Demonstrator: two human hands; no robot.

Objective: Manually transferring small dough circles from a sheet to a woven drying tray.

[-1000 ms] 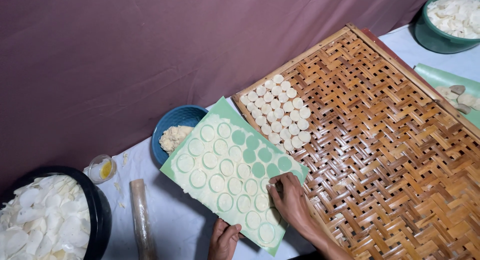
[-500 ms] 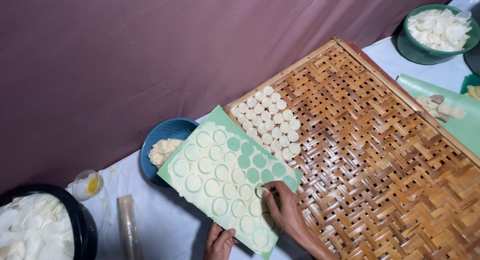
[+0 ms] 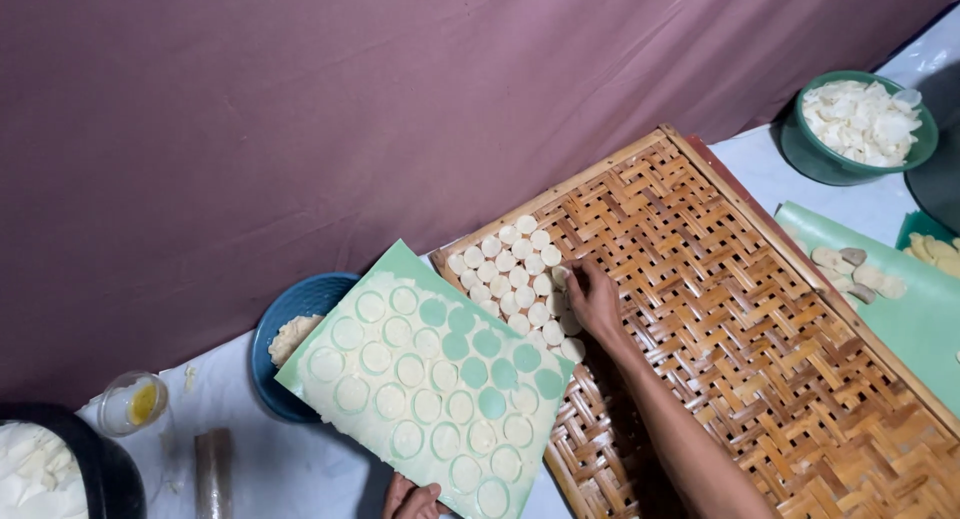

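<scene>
Right hand [image 3: 592, 301] sets a dough round [image 3: 560, 276] on woven tray [image 3: 760, 319]; left hand [image 3: 410, 499] grips green mat [image 3: 425, 374]

The right hand [image 3: 592, 301] is leaving the green mat [image 3: 425, 374] of cut dough and reaching onto the woven bamboo tray [image 3: 760, 319], its fingertips now touching the cluster of dough discs [image 3: 510, 274] laid there.

Rough woven bamboo tray [image 3: 760, 359], smooth matt green plastic sheet [image 3: 400, 269], soft pale dough discs [image 3: 515, 279].
</scene>
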